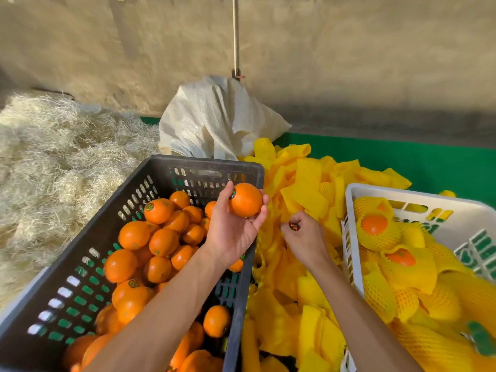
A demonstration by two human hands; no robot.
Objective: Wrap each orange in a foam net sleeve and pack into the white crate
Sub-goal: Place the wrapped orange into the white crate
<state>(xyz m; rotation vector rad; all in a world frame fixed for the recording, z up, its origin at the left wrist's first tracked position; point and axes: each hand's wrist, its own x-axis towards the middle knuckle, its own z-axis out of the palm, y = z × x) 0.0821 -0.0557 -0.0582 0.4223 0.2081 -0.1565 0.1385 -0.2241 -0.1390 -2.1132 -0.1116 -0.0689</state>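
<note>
1. A person's left hand [233,226] holds a bare orange [245,200] aloft, palm up, the grip closed round the fruit with thumb on its left side and fingertips curled under its right; a small sticker shows on the side by the thumb.

2. The orange hangs above the far right corner of the dark crate [188,163], which is piled with unwrapped oranges, and just left of the heap of yellow foam net sleeves [303,194].

3. The right hand [306,237] reaches down onto that heap, knuckles up and fingers curled in a narrow pinch; it appears to hold a small sticker-like object, though whether it also has a sleeve cannot be told.

4. The key relation: the orange sits up and to the left of the right hand, near it but apart, with the sleeves lying directly under and around the right hand. That hand is nearer the sleeves and the white crate [402,194].

5. The white crate stands to the right of the heap, already holding wrapped oranges; the likely next move is a sleeve lifted leftward to meet the fruit.
</note>
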